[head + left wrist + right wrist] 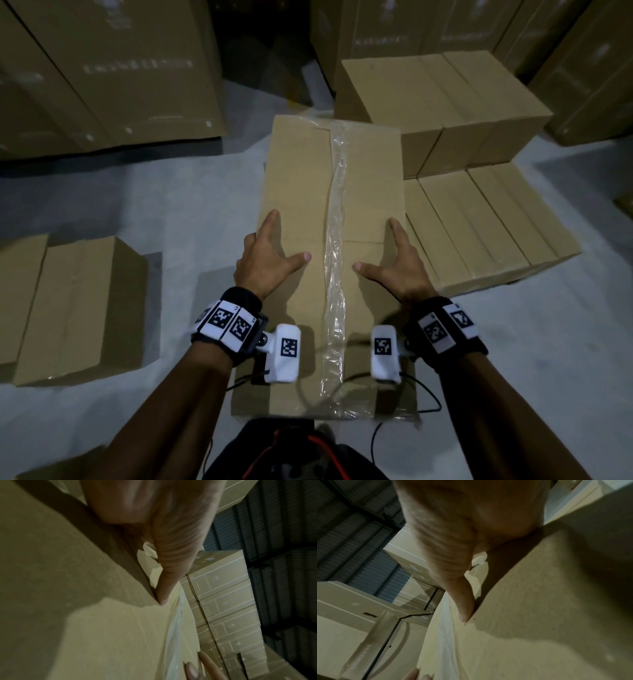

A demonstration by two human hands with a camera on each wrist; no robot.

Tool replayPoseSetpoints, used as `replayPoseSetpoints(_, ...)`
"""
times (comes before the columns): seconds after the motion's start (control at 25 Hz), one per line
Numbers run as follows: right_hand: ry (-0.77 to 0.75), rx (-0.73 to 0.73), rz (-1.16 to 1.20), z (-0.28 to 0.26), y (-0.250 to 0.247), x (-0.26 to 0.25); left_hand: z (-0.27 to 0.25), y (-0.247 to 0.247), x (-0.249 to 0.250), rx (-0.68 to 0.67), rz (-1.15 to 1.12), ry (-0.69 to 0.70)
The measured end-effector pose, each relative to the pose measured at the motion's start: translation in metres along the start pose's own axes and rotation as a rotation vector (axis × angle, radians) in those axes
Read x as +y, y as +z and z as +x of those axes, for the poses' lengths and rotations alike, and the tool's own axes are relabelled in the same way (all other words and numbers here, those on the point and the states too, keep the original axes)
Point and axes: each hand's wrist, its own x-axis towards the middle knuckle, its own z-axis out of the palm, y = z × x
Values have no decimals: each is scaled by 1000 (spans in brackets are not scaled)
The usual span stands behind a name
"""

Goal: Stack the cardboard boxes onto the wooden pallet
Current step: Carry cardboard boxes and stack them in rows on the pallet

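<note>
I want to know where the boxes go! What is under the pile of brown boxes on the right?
Under the stacked brown cardboard boxes on the right, only grey concrete floor shows around them. Any wooden pallet is covered by the boxes, so it cannot be seen.

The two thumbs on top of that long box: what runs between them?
A wrinkled strip of clear tape runs down the box's middle seam, between the left hand's thumb and the right hand's thumb. The head view shows it best.
</note>
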Motion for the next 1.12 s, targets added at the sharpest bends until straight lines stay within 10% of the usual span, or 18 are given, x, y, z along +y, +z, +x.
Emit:
replayPoseSetpoints(0.6,57,-126,-209,264,3,-82,240,7,51,-150,50,-99)
replayPoseSetpoints(1.12,69,-269,-158,400,-15,-33,339,70,76,-227,262,-187)
